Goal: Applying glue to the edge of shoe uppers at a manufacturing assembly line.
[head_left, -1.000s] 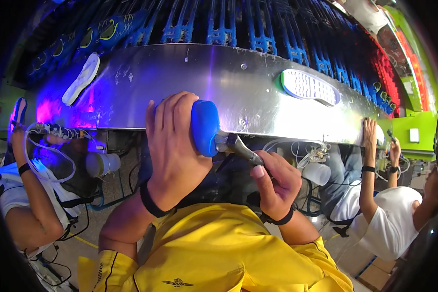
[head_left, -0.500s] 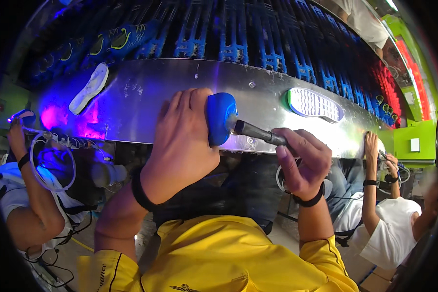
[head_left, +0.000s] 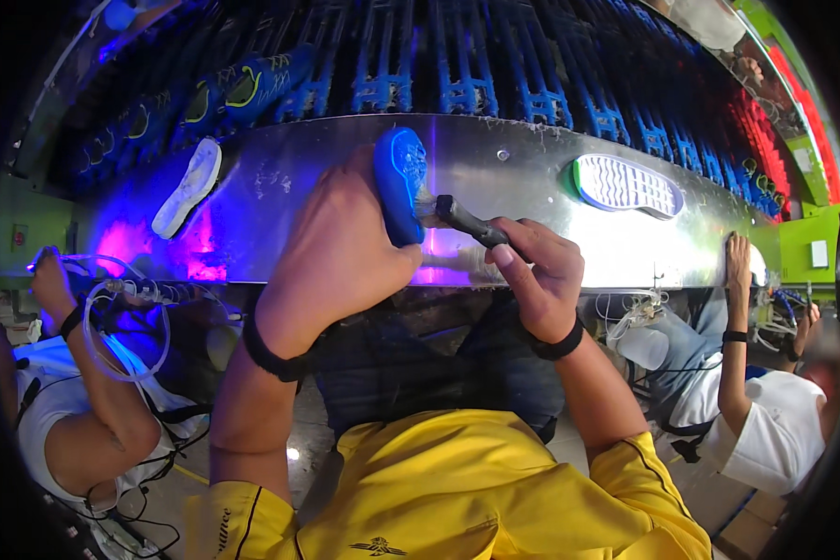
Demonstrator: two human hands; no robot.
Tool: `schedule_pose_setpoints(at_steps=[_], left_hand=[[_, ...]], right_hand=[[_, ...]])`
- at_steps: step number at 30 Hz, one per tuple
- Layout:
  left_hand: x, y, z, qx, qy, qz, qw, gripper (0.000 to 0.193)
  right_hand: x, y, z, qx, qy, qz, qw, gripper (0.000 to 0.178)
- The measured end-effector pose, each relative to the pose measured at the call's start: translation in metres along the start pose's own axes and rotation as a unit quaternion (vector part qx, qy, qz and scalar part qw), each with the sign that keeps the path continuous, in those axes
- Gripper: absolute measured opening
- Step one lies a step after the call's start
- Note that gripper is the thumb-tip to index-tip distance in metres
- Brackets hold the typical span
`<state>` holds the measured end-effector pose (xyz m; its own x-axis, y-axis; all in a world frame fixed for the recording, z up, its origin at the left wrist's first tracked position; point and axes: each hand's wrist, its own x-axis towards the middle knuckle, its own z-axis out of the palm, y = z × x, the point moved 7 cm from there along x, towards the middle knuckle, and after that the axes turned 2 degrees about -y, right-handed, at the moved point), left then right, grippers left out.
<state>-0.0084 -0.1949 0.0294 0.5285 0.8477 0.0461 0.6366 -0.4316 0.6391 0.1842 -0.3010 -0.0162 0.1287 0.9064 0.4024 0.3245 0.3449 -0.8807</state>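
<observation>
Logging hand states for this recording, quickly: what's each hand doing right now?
Left hand: closed, holding a blue shoe piece.
Right hand: closed, holding a dark-handled brush.

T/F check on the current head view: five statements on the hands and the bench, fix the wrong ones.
1. The left hand holds a blue piece. True.
2. The right hand grips a dark-handled, brush-like tool. True.
3. The tool's tip is turned away from the blue piece. False: it is at the blue piece's right side.
4. A white sole with a ridged pattern lies on the metal bench, to the right of the hands. True.
5. No other white piece lies on the bench. False: a long, flat white piece lies on it to the left of the hands.
</observation>
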Motion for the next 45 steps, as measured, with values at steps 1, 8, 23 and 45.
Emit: schedule_pose_setpoints(at_steps=[1,8,23,45], left_hand=[[0.001,0.0,-0.001,-0.001,-0.01,-0.003,1.0,0.066],[0.01,-0.008,-0.006,0.001,-0.047,-0.008,0.999,0.065],[-0.047,-0.06,0.027,-0.415,-0.016,-0.05,0.908,0.107],[-0.088,-0.007,0.03,-0.536,-0.088,-0.078,0.836,0.092]], right_hand=[[-0.002,0.003,0.002,0.004,0.004,-0.001,1.0,0.023],[-0.027,0.019,0.011,0.004,0.027,0.093,0.995,0.023],[-0.04,-0.026,-0.01,0.031,0.01,0.206,0.978,0.026],[-0.039,-0.061,-0.026,-0.114,-0.028,0.085,0.989,0.018]])
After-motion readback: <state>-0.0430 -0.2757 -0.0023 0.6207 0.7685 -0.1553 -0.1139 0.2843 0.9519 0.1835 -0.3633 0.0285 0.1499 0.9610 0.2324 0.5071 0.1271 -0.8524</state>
